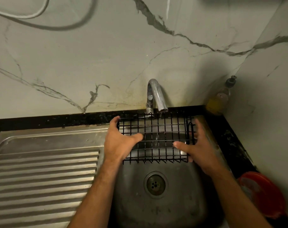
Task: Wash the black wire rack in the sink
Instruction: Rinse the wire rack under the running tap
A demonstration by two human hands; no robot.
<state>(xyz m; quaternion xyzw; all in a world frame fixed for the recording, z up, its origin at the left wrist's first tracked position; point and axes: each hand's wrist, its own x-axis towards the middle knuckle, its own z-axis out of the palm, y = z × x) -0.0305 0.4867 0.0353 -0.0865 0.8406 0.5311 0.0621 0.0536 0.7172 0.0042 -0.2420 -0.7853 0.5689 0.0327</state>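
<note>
Head view: the marble wall [107, 63] fills the far half, and a black desk [41, 120] edge runs along its foot. Below it on the left lies the ribbed steel drainboard [46, 175]. The sink [186, 203] takes the near right, its drain [155, 184] bare and near the middle.

The rack [156, 139] is held over the far part of the sink, under the tap [156, 94], and a thin stream of water seems to fall through its middle. Its long axis runs left to right, roughly level, with the short prongs along its near edge pointing toward the viewer.

The left hand [119, 142] grips the left end, fingers curled over the far corner and thumb lying across the wires. The right hand [199, 145] clasps the right end, thumb over the top wires and fingers spread along the side. Both hands sit equally near the rack, one on each short end, so turning or tilting it would pivot along the long axis.

Room is tight on the right, where the sink wall and desk edge lie just beside the right hand. There is open space below, toward the drain.

A red lid [263, 193] sits on the desk at the near right, and a soap bottle [219, 97] stands in the far right corner.
</note>
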